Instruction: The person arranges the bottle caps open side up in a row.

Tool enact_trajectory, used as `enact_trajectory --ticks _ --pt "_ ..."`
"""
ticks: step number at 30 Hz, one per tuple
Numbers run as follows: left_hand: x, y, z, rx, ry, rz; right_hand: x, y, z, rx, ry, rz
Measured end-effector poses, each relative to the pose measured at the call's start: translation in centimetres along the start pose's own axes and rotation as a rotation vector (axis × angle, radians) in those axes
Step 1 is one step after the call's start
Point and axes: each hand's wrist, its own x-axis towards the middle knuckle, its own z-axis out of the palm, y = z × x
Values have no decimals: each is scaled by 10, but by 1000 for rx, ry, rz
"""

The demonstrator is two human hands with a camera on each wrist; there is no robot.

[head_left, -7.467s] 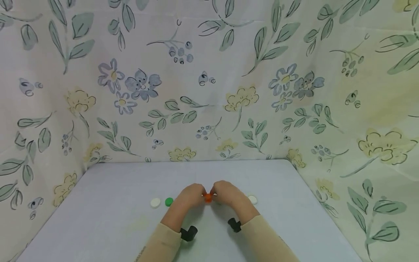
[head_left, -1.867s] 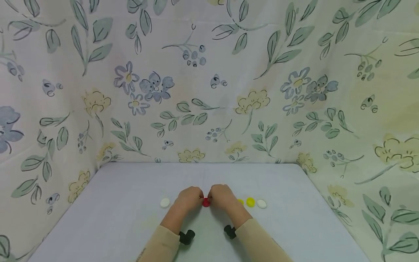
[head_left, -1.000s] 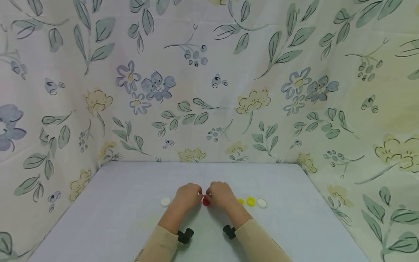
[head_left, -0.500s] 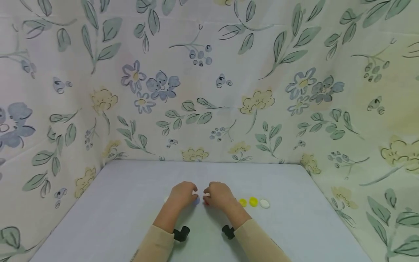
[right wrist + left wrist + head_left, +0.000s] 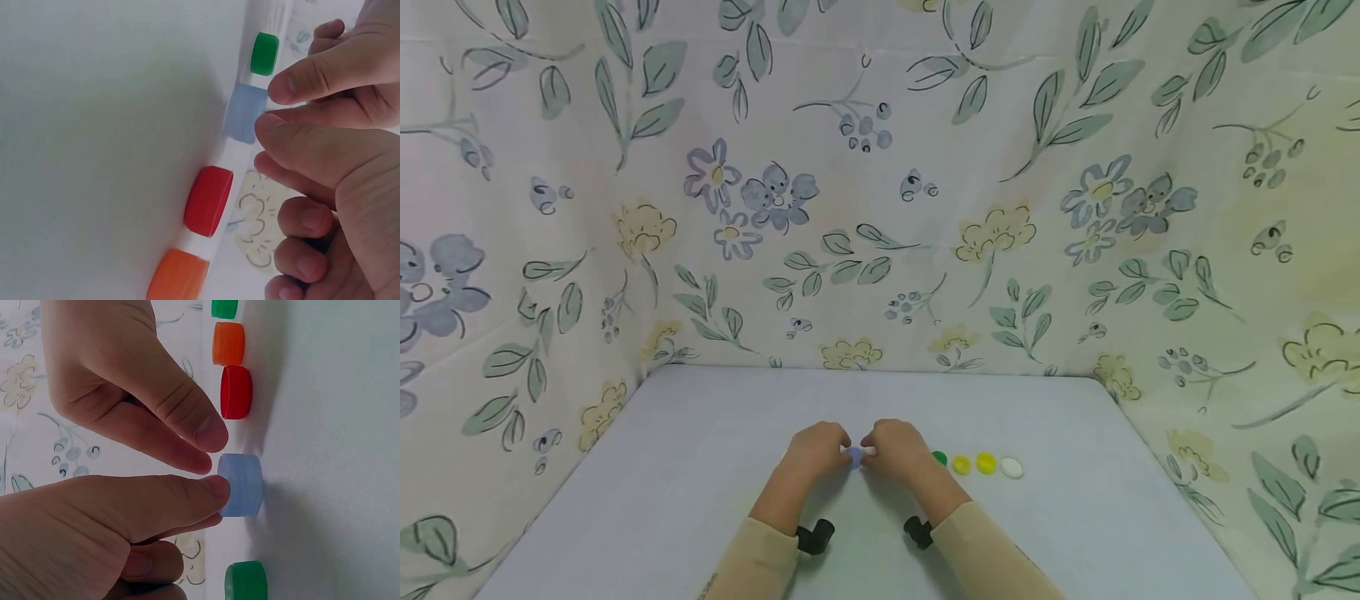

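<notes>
A translucent blue bottle cap [image 5: 854, 457] stands on its edge on the white table, seen close in both wrist views. My left hand [image 5: 818, 454] pinches its rim between thumb and forefinger. From the other side my right hand [image 5: 897, 450] comes close, thumb and forefinger slightly apart with nothing visible between them. Beside the blue cap in the left wrist view are a red bottle cap [image 5: 236, 392] and an orange bottle cap [image 5: 229, 344]; in the head view the right hand hides both. A green bottle cap [image 5: 265, 54] lies on the blue cap's other side.
To the right of my right hand the row runs on with another green cap [image 5: 939, 458], two yellow caps [image 5: 986, 462] and a white disc [image 5: 1011, 467]. The white table [image 5: 880, 400] backs onto a flower-patterned cloth [image 5: 850, 292].
Both hands worked at the orange cap, later at the red one. The left hand then shifted left to the blue cap, and the right hand left the red cap and followed.
</notes>
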Motion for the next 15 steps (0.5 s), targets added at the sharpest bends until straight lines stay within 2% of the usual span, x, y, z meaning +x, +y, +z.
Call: enact_trajectory --ticks 8,15 --pt "1 0 7 -13 8 -2 0 -10 -3 -41 -13 -13" --pt "0 2 9 14 35 -8 -1 -22 -2 -199 55 -72"
